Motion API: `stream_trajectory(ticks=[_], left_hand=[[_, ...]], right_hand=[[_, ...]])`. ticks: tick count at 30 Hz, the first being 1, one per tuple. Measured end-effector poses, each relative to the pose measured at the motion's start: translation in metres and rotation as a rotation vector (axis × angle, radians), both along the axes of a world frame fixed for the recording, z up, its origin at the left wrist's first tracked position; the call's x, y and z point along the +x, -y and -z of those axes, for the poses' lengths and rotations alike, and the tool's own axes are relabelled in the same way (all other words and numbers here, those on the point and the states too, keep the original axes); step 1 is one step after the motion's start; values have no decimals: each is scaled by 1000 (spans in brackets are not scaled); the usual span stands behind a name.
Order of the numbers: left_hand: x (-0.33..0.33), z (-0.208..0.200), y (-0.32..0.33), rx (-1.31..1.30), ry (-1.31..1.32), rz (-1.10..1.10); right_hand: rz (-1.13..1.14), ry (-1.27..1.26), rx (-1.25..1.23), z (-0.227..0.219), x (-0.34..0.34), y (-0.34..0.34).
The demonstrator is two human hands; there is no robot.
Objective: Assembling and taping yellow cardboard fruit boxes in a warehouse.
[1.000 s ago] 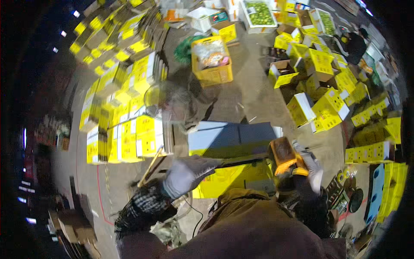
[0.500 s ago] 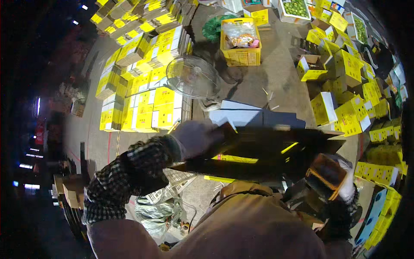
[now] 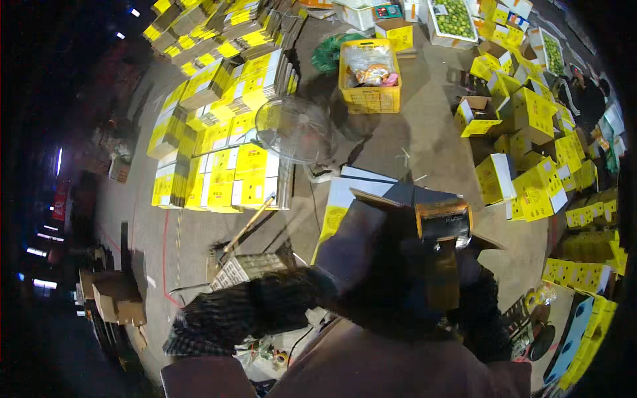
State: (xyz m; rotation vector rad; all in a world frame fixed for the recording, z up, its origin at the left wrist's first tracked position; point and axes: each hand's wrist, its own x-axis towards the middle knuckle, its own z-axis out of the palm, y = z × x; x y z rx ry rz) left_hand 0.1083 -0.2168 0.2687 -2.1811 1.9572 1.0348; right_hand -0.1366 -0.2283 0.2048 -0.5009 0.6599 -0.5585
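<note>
A cardboard carton stands tilted against my front, its near faces in deep shadow. My left hand reaches to its left side; darkness and blur hide the fingers. At the carton's upper right, my right hand grips a tape dispenser with orange edges, and a brown strip hangs below it over the carton. Most of that hand is dark behind the dispenser. Just beyond the carton lies a white and yellow carton panel.
Flattened yellow cartons are stacked at left, beside a round fan guard. A yellow crate with plastic bags stands ahead. Open yellow cartons crowd the right. Green fruit fills a white box. A wooden-handled tool leans at left.
The tape dispenser has moved left and away from me, onto the carton. The carton has turned from lying across to standing tilted. My left hand has come down and nearer to my body.
</note>
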Motion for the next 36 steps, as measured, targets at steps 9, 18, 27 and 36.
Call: stream_trajectory(ticks=[9, 18, 27, 36], left_hand=[[-23, 25, -38, -21, 169, 837], [-4, 83, -19, -880, -721, -783], [16, 122, 5, -342, -1487, -303], [-22, 29, -52, -253, -1226, -485]], right_hand=[[-150, -4, -282, -32, -25, -8], [457, 166, -619, -48, -100, 47], [31, -547, -865, -45, -12, -20], [46, -695, -442, -40, -1, -22]])
